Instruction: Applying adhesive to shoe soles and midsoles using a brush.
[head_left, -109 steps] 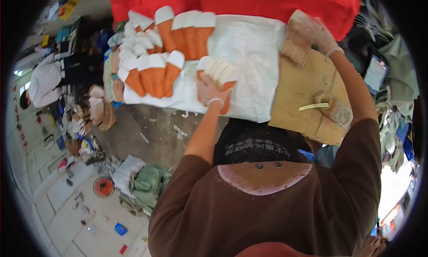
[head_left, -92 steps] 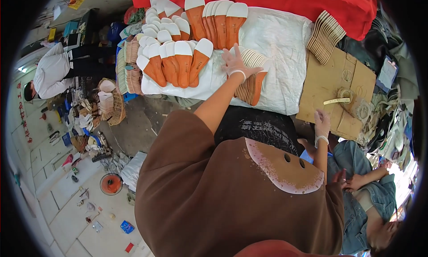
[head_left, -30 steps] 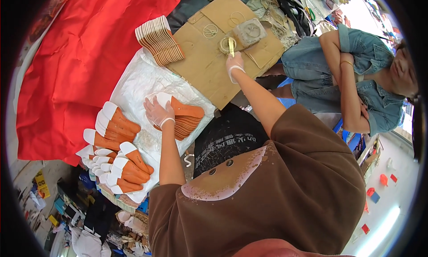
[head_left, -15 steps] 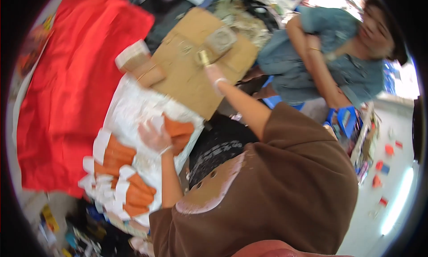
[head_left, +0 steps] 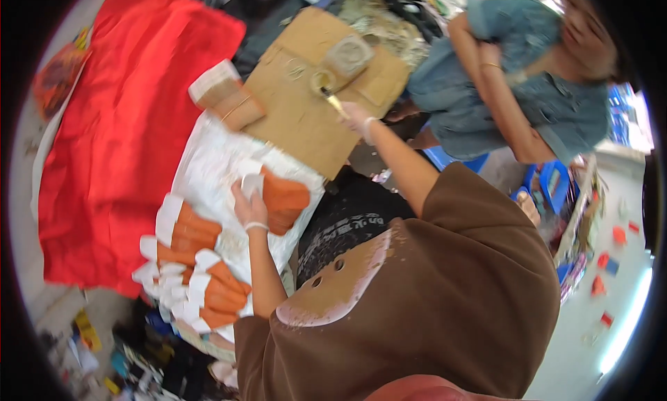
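Note:
My right hand (head_left: 358, 119) grips a small brush (head_left: 335, 102) with a shiny band. Its tip reaches to a small round dish (head_left: 322, 80) on a brown cardboard sheet (head_left: 295, 126). My left hand (head_left: 251, 208) is closed at the white end of an orange-brown flat piece (head_left: 286, 198), seemingly pinching it. That piece lies on a white, smeared sheet (head_left: 221, 147). Fanned stacks of similar orange-brown pieces (head_left: 191, 227) with white ends lie left of my left forearm.
A banded bundle (head_left: 229, 99) and a grey block (head_left: 349, 55) rest on the cardboard. Red cloth (head_left: 139, 130) spreads along the left. Another person in a blue denim garment (head_left: 458, 88) sits at the upper right, arms crossed, near a blue plastic stool (head_left: 552, 182).
My left hand went from lying spread on the white sheet to closing at the orange-brown piece's white end. My right hand drew back slightly with the brush, which now shows more clearly.

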`<state>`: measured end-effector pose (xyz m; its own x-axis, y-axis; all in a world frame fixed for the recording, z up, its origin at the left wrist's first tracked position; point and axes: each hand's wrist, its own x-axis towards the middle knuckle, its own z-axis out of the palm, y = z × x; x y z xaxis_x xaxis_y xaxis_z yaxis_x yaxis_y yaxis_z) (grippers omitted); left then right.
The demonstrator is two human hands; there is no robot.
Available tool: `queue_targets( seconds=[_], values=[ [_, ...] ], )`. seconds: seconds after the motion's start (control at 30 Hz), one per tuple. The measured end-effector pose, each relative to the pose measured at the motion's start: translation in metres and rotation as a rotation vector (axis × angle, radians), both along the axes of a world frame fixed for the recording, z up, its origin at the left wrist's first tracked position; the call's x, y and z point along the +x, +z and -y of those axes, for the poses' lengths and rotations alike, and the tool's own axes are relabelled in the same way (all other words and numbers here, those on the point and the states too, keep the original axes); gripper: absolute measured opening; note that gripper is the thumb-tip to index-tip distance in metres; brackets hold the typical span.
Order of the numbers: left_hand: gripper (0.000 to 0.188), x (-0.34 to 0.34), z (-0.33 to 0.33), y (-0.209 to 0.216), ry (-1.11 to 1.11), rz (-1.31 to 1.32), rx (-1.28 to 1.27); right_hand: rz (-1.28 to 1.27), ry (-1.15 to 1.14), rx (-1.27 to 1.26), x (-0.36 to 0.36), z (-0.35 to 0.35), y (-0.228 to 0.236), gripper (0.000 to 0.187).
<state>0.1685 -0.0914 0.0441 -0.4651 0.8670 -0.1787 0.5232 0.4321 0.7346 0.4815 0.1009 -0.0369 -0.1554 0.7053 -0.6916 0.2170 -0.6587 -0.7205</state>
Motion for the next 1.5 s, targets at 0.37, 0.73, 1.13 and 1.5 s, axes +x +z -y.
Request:
queue_targets(
  seconds=[0.37, 0.73, 1.13, 1.5],
  values=[
    [0.036, -0.060, -0.053, 0.105, -0.059, 0.715, 0.049, -0.200, 0.573, 0.327, -0.051, 0.030, 0.133, 0.032],
    [0.033, -0.051, -0.043, 0.146, -0.071, 0.823, 0.138, 0.141, 0.752, 1.415, -0.105, 0.035, 0.208, 0.029],
    [0.029, -0.068, -0.038, 0.139, 0.133, 0.891, 0.346, -0.273, 1.267, 0.717, -0.079, 0.031, 0.213, 0.019],
    [0.060, -0.024, -0.019, 0.166, 0.389, 1.059, 0.523, 0.098, 0.510, 0.738, -0.039, -0.002, 0.163, 0.018]
  ],
)
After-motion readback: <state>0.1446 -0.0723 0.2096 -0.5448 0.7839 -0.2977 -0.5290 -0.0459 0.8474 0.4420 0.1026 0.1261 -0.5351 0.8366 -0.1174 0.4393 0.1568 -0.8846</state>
